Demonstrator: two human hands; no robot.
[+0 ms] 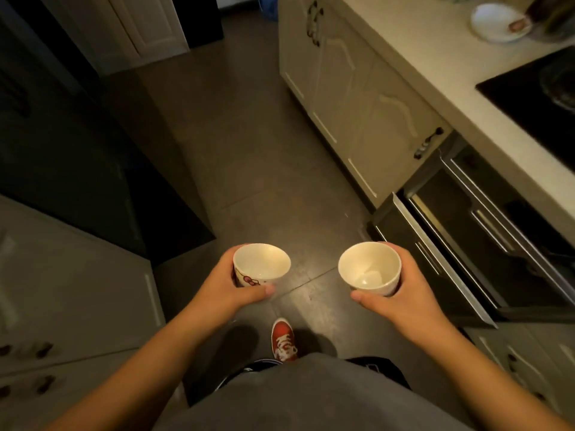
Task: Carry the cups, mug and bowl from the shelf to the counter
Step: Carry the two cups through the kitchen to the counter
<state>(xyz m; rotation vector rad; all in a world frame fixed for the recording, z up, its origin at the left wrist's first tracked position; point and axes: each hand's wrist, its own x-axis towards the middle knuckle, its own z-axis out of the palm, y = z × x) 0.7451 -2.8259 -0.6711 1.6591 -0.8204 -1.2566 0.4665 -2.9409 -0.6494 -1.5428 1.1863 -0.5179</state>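
Over dark floor (249, 169), two cups (both upright) gripped within curled fingers (378, 244), one per hand.

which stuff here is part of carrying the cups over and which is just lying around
Part of the job:
left hand holding the cup with a pink bow
right hand holding the plain cup
counter

Just lying about:
white dish on the counter
stove
open oven door

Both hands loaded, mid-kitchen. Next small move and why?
Probably turn right and step toward the counter to set both down. The left hand holds a cup and the right hand another cup, both upright and empty. Bare counter lies between the white dish and the stovetop.
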